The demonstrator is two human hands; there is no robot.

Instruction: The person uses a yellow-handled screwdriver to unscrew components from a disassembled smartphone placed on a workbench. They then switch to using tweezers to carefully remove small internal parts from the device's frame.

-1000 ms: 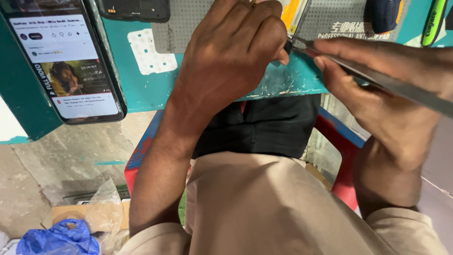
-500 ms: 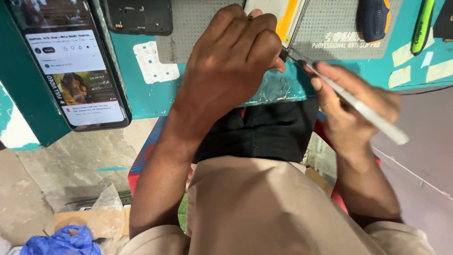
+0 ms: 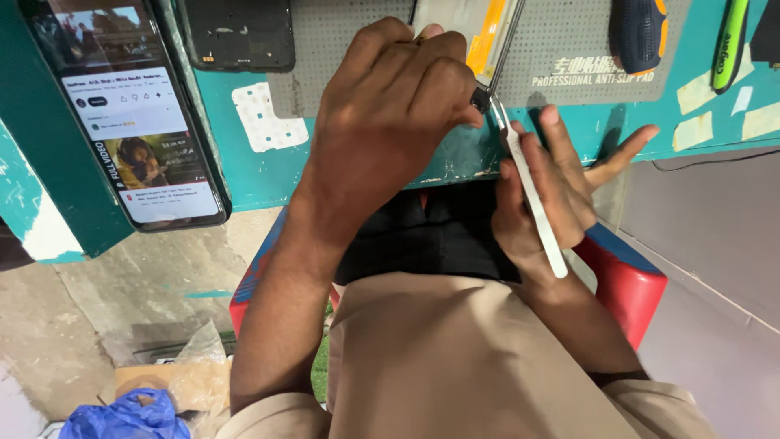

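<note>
My left hand (image 3: 390, 122) lies curled over the lower end of an opened phone (image 3: 479, 32) with a yellow strip inside, pressing it onto the grey perforated mat (image 3: 341, 49). My right hand (image 3: 552, 187) holds long silver tweezers (image 3: 532, 199) between thumb and fingers, two fingers spread out. The tweezer tips meet a small black part (image 3: 481, 99) right at my left fingertips. Most of the opened phone is hidden under my left hand.
A lit phone (image 3: 138, 122) showing a video page leans at the left on the teal bench (image 3: 244, 162). A black phone frame (image 3: 240, 32), a dark blue tool (image 3: 642, 32) and a green tool (image 3: 729, 41) lie at the back. A red stool (image 3: 626, 276) and a blue bag (image 3: 122, 415) are below.
My right hand has swung the tweezers from pointing out to the right to nearly upright, and opened two fingers. My left hand has stayed on the opened phone.
</note>
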